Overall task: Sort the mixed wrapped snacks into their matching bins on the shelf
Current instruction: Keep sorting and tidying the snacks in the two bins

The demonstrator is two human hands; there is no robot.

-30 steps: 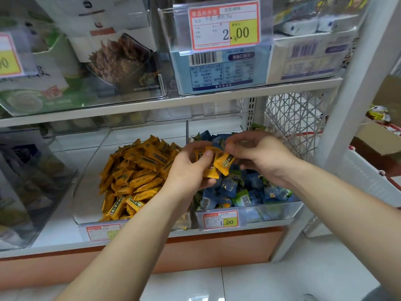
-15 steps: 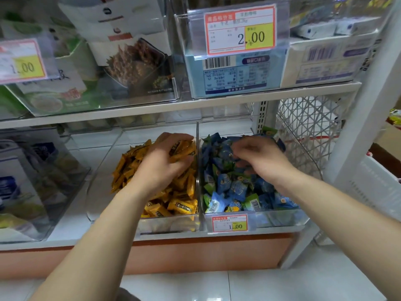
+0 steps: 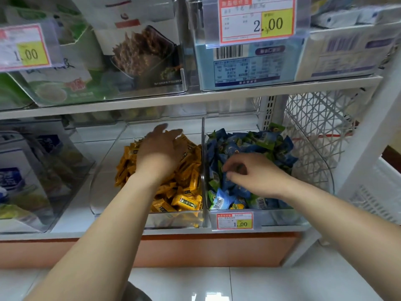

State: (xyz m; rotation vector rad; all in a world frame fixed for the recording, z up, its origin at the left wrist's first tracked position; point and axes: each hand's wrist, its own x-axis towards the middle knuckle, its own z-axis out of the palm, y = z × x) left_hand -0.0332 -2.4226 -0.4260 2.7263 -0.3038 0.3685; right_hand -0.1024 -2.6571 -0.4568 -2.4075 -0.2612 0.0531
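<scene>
Two clear bins stand side by side on the lower shelf. The left bin (image 3: 104, 170) holds a heap of yellow wrapped snacks (image 3: 186, 192). The right bin (image 3: 312, 170) holds blue and green wrapped snacks (image 3: 249, 140). My left hand (image 3: 158, 153) is spread flat, palm down, over the back of the yellow heap with its fingers straight and nothing held. My right hand (image 3: 253, 172) reaches into the blue pile, its fingers curled down among the wrappers; what they pinch is hidden.
An upper shelf (image 3: 195, 98) with clear bins of boxed goods and price tags hangs just above the hands. A white wire basket (image 3: 314, 118) stands at the right. Another clear bin (image 3: 32, 170) with packets sits at the left. White floor tiles lie below.
My left hand carried yellow snacks from over the blue bin to the yellow bin, let them go and spread flat. My right hand went down into the blue snacks.
</scene>
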